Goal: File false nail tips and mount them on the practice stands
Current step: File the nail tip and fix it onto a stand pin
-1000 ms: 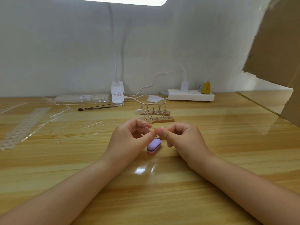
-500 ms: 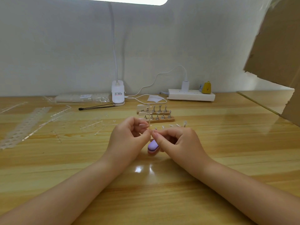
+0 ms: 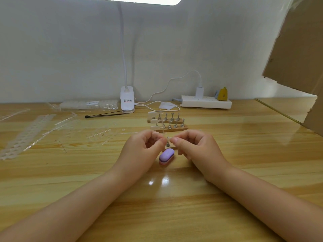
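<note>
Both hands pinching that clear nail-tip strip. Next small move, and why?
Probably snap one tip off: the left hand and right hand pinch the clear plastic nail-tip strip upright between them, while the purple oval buffer block lies untouched below.

Two forearms, bare from frame edge to wrist; no sleeve in view. Left hand (image 3: 139,151) and right hand (image 3: 201,151): bare, with no rings, watch or glove. Visible thumbnails short and unpainted.
</note>
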A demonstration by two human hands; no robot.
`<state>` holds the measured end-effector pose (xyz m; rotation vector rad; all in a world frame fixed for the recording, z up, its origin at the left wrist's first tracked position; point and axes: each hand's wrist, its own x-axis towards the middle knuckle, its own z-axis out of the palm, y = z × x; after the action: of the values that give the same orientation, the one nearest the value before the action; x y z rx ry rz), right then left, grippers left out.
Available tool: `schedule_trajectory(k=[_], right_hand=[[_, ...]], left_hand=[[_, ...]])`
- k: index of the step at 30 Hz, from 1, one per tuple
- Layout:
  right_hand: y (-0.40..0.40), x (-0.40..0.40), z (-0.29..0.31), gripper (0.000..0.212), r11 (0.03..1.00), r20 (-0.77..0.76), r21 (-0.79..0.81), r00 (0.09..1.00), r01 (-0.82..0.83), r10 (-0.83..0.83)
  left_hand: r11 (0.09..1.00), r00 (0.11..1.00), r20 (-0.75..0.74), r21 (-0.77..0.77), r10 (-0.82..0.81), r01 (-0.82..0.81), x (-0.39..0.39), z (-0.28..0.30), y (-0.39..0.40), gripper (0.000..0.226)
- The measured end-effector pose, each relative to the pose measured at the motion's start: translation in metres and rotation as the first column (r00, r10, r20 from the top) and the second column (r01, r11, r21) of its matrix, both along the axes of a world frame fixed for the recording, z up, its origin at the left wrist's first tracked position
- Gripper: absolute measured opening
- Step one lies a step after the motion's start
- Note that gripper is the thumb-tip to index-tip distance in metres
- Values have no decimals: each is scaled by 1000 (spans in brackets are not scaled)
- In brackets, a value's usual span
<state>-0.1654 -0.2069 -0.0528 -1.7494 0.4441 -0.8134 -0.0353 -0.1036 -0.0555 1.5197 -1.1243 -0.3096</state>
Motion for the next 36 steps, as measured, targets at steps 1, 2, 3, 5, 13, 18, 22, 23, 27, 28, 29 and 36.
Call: schedule_trajectory(k=[1, 2, 3, 5, 13, 18, 22, 23, 27, 28, 29, 36], right_hand=[[-1, 0, 0, 8, 999, -5, 46, 1000, -16, 16], [-2, -1, 1, 8, 995, -14, 96, 999, -36, 37], [-3, -1, 1, 7, 988, -27, 141, 998, -59, 63], [-6, 0, 2, 12, 972, -47, 207, 991, -110, 122], [-15, -4, 8, 13, 902, -68, 301, 937, -308, 343], [-17, -1, 7, 9, 886, 13, 399, 967, -237, 253], [-17, 0, 6, 10, 893, 17, 395, 974, -215, 227], [-16, 0, 6, 9, 894, 15, 395, 974, -212, 225], [-18, 0, 6, 9, 891, 15, 407, 977, -202, 215], [-18, 0, 6, 11, 891, 14, 410, 978, -196, 209], [-18, 0, 6, 12, 891, 12, 413, 980, -187, 200], [-16, 0, 3, 15, 917, 27, 377, 991, -133, 132]], left_hand=[[1000, 1000, 4, 3, -16, 16, 0, 1, 0, 12], [999, 999, 0, 5, -34, 34, -1, 2, 0, 12], [999, 999, -8, 6, -51, 51, -1, 2, 1, 12], [997, 996, -42, 5, -82, 82, -1, 4, 1, 12], [959, 942, -198, 22, -272, 281, 4, 6, 4, 17], [993, 998, -50, 110, -26, 31, 15, 8, 2, 17], [892, 930, 266, 307, 254, -331, 31, 7, 3, 21], [855, 925, 285, 382, 253, -351, 34, 9, 4, 25], [620, 682, 718, 474, 139, -626, 32, 11, 4, 55], [574, 528, 845, 391, 86, -719, 32, 11, 5, 62], [548, 402, 915, 314, 45, -775, 32, 12, 5, 66], [922, 623, 781, 207, 45, -327, 10, 9, 7, 45]])
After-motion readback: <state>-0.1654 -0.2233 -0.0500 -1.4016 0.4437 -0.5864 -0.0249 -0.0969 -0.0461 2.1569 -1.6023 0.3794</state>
